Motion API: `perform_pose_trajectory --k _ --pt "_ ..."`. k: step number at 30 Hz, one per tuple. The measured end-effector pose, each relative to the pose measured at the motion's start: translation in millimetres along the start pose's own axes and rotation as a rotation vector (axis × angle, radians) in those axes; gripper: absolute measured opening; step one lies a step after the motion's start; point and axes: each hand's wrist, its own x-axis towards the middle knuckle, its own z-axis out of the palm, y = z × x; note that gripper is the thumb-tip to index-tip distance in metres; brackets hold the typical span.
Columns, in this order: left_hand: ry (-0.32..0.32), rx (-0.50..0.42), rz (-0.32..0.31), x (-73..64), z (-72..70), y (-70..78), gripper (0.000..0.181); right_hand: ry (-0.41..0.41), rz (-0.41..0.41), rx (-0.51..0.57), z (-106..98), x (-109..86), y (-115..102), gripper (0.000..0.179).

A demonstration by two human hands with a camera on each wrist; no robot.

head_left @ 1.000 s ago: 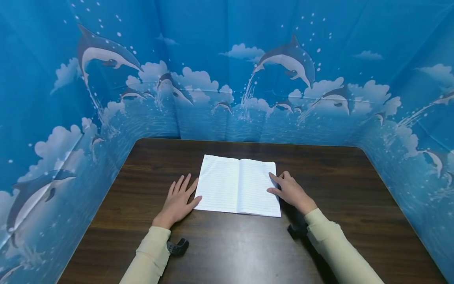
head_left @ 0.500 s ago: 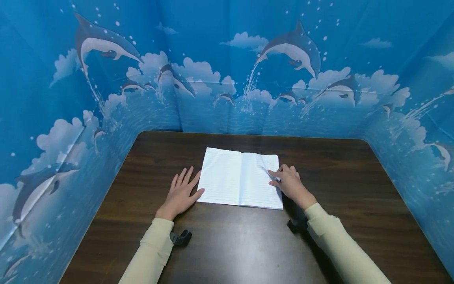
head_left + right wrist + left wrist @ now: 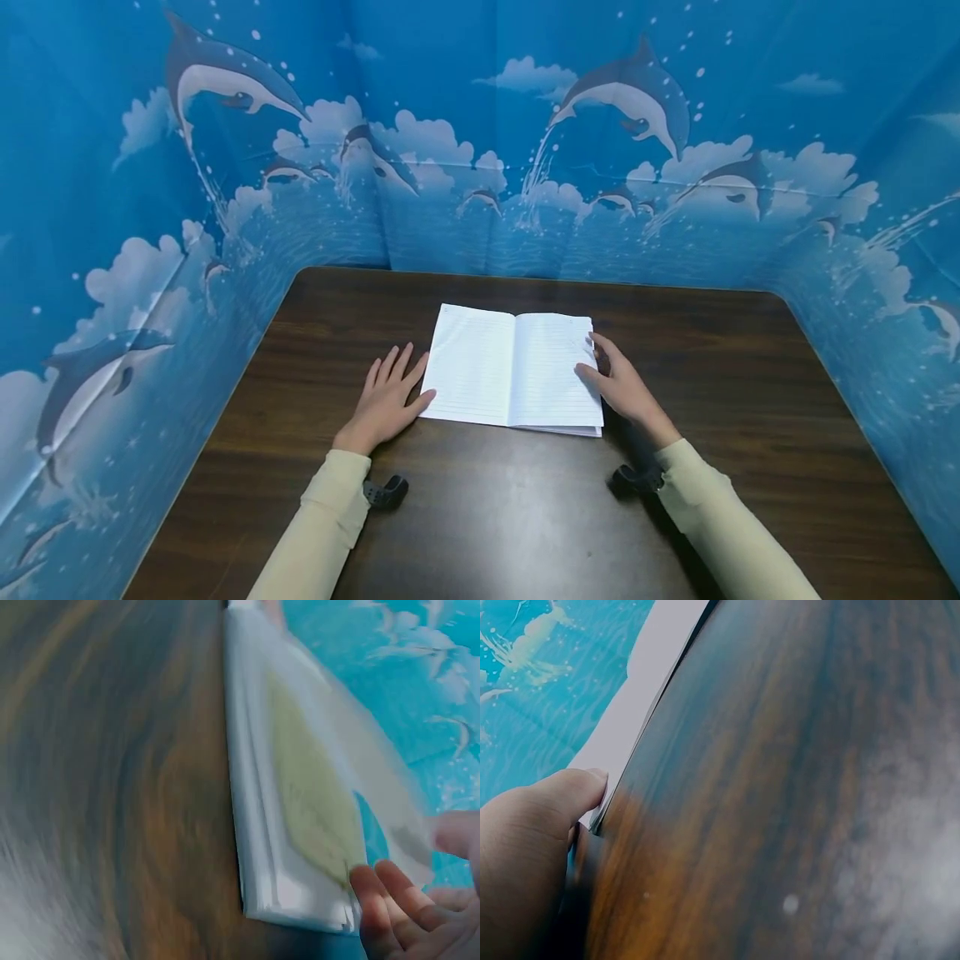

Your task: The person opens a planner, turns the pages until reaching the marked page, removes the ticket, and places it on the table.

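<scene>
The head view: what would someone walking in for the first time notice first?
Probably the bright blue backdrop with its leaping dolphins, rising behind and around the dark wooden table. Next comes the open, lined notebook, brilliant white near the table's middle. The left hand lies spread at its left edge, while the right hand holds the lifted right page.

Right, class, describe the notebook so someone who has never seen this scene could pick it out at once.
Start at the dark brown table in front of the blue dolphin-printed curtain. Lying open on it, between the left hand and the right hand, is the notebook. Its ruled white pages, split by a fold, set it apart from the hands and the dark table.
</scene>
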Motion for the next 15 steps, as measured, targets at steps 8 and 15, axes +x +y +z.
perform_pose_trajectory --k 8,15 --pt "-0.014 -0.001 -0.002 0.7 -3.3 0.8 0.077 -0.165 0.207 0.577 -3.5 -8.9 -0.4 0.077" --pt "-0.016 0.003 0.000 0.0 -2.9 0.8 0.077 -0.248 0.195 0.638 -1.9 -19.7 -5.7 0.075"
